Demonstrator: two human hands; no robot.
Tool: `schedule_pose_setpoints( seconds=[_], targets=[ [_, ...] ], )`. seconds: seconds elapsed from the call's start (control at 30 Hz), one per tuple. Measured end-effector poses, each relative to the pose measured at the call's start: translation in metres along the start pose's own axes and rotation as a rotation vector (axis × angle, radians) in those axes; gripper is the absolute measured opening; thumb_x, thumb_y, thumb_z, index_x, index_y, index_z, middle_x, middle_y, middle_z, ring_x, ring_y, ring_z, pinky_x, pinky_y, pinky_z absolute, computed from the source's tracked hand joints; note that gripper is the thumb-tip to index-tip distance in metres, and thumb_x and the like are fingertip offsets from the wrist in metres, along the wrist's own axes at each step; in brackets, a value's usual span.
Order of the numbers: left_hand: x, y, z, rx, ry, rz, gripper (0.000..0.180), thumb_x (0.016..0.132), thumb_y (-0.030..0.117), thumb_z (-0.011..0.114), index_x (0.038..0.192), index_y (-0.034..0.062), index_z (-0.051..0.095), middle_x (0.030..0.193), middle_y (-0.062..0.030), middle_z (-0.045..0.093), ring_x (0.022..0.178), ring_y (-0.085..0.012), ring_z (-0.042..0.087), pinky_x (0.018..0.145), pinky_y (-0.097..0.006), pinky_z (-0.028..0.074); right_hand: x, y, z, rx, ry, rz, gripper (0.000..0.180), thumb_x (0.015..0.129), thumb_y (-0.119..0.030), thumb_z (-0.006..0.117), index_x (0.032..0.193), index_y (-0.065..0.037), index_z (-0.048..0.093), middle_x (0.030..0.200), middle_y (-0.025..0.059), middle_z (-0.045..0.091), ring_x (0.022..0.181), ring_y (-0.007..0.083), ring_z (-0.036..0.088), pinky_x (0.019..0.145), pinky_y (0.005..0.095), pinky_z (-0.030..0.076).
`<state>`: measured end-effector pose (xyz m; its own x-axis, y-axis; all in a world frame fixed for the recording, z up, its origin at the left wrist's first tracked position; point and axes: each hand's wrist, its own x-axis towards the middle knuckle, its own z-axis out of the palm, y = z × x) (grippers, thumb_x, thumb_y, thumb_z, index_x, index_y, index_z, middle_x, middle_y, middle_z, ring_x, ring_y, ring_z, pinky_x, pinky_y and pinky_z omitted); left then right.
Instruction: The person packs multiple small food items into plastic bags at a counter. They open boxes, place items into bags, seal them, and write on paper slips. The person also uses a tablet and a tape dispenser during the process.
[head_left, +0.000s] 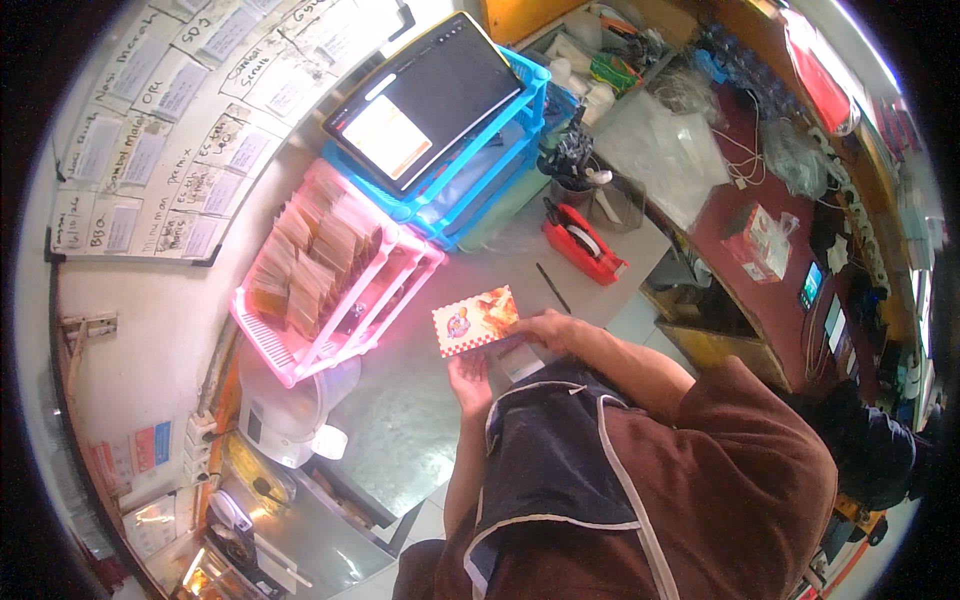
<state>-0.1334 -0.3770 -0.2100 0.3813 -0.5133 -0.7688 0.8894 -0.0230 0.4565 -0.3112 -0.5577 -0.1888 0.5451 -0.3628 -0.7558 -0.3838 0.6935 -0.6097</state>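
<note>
Between my two hands is a small printed food card [476, 322], cream and orange, with scalloped edges, red checks along its lower side and a picture of food. My left hand [469, 381] is closed at its lower edge, with the fingertips against the card. At its right edge, my right hand [545, 331] grips it, the fingers partly hidden. A whitish flat piece [520, 362] shows just below my right hand, against the dark apron; I cannot tell what it is. The card is held level over the grey table [400, 420].
Left of my hands stands a pink rack [300, 350] filled with brown packets. Behind it, a tablet [425, 100] leans on blue trays [500, 190]. A red tape dispenser [585, 248] and a dark pen [553, 288] lie beyond my right hand. A maroon counter [725, 240] holds plastic bags.
</note>
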Motion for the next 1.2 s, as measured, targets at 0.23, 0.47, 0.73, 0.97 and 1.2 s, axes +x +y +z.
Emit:
schedule_pose_setpoints(
  seconds=[0.23,0.47,0.73,0.97,1.2],
  targets=[
    [-0.017,0.036,0.061,0.103,0.142,-0.072,0.042,0.090,0.040,0.075,0.123,0.0203,0.060,0.110,-0.0004,0.058,0.103,-0.0144,0.055,0.086,-0.030,0.047,-0.024,-0.034,0.018,0.137,0.242,0.225,0.069,0.068,-0.034,0.096,0.116,0.005,0.064,0.105,0.0123,0.070,0.104,0.0232,0.067,0.082,0.0344,0.055],
    [-0.016,0.039,0.048,0.063,0.124,-0.148,0.042,0.085,0.034,0.082,0.117,0.0162,0.061,0.105,0.0003,0.061,0.094,-0.0152,0.060,0.081,-0.030,0.050,-0.068,-0.054,0.020,0.219,0.334,0.087,0.077,0.063,-0.035,0.098,0.116,0.006,0.059,0.109,0.0124,0.067,0.102,0.0199,0.066,0.085,0.0359,0.056],
    [-0.006,0.047,0.031,0.115,0.112,-0.189,0.048,0.083,0.029,0.086,0.118,0.0078,0.060,0.106,-0.0017,0.061,0.097,-0.0155,0.060,0.081,-0.030,0.053,-0.029,-0.017,0.025,0.244,0.436,-0.080,0.067,0.064,-0.034,0.098,0.108,0.007,0.068,0.099,0.0133,0.072,0.094,0.0177,0.068,0.081,0.0338,0.057],
    [-0.005,0.027,0.017,0.551,0.163,0.114,0.060,0.088,0.023,0.083,0.137,0.0021,0.056,0.129,-0.0085,0.060,0.115,-0.0139,0.058,0.096,-0.033,0.047,-0.042,0.001,-0.015,-0.308,0.365,-0.062,0.066,0.067,-0.047,0.092,0.110,-0.001,0.073,0.103,0.0110,0.075,0.095,0.0208,0.071,0.089,0.0353,0.056],
    [-0.002,0.047,0.035,1.008,-0.168,0.276,0.058,0.093,0.028,0.077,0.137,-0.0048,0.056,0.130,-0.0131,0.065,0.121,-0.0173,0.057,0.100,-0.035,0.045,-0.010,0.002,-0.016,-0.575,0.270,-0.075,0.066,0.071,-0.046,0.089,0.119,-0.003,0.074,0.106,0.0108,0.076,0.094,0.0195,0.072,0.089,0.0350,0.056]
  ],
)
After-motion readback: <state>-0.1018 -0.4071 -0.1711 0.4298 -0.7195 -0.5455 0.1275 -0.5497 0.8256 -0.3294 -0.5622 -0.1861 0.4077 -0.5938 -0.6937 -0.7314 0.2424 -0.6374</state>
